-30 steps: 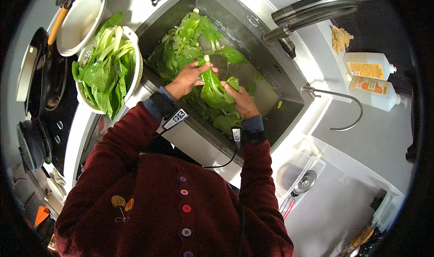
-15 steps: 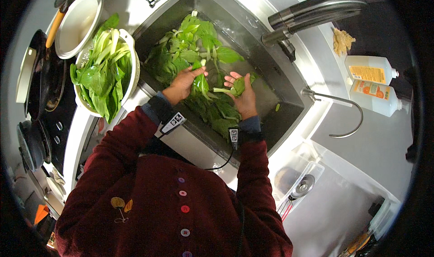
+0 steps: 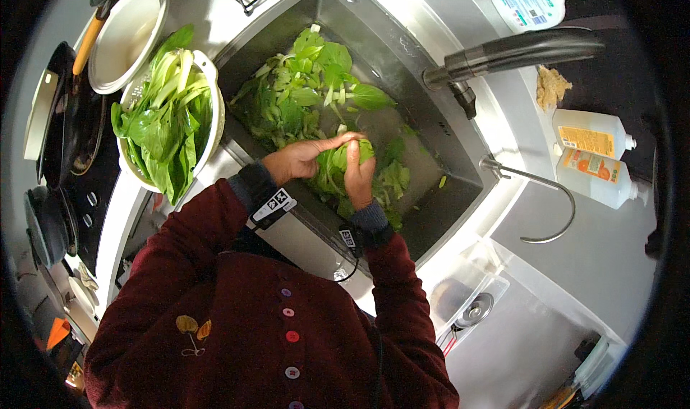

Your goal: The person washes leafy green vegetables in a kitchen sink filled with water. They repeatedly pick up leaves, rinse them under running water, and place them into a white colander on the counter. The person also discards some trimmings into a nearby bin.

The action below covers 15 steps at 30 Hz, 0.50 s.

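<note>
Both my hands are together over the sink [image 3: 438,200], closed around a leafy green [image 3: 365,150]. My left hand [image 3: 298,157] reaches in from the left with its fingers curled over the leaves. From below, my right hand [image 3: 357,173] grips them, its thumb pointing up. Many loose leafy greens [image 3: 305,85] with pale stems lie in water in the sink, both beyond and under my hands. Left of the sink, a white colander [image 3: 215,114] is heaped with more long-stemmed leafy greens [image 3: 169,121].
A dark faucet [image 3: 517,53] juts over the sink's right side, and a thin curved tap [image 3: 553,182] stands nearer. Two clear bottles [image 3: 589,132], a spray bottle [image 3: 528,5] and a sponge [image 3: 552,87] line the right counter. A white bowl [image 3: 129,39] and pans [image 3: 86,132] sit at left.
My hands, apart before with greens in each, have come together on one bunch. My right hand moved left. The view has shifted slightly.
</note>
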Available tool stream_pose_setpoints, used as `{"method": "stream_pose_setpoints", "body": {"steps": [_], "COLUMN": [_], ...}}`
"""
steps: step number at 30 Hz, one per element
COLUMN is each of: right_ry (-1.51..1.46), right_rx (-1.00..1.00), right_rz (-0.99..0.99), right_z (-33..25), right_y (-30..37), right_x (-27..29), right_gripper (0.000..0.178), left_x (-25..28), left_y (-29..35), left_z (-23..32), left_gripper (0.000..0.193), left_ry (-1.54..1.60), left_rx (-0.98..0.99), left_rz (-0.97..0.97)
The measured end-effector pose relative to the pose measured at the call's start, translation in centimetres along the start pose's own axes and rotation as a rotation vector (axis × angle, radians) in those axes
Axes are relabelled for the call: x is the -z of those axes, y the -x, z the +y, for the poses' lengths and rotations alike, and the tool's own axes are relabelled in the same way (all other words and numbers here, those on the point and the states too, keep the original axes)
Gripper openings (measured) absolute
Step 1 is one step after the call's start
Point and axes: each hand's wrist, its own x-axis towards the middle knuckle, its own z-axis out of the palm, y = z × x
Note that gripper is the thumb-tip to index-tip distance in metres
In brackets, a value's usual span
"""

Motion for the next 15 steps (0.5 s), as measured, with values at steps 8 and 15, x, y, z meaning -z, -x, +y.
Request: {"method": "stream_pose_setpoints", "body": {"steps": [8,15], "right_ry": [0.236,1.12], "right_rx": [0.132,0.246], "right_rz": [-0.188,-0.037], "right_z": [0.9,12.9], "right_y": [-3.0,-10.8], "right_x": [3.0,4.8], "right_gripper": [0.015,0.043], "left_x": [1.6,1.3], "left_y": [0.5,2.7], "left_z": [1.6,2.5], "left_gripper": [0.034,0.03], "left_ry": [0.058,-0.128], "left_rx": [-0.19,-0.603], "left_rz": [0.213,0.458]}}
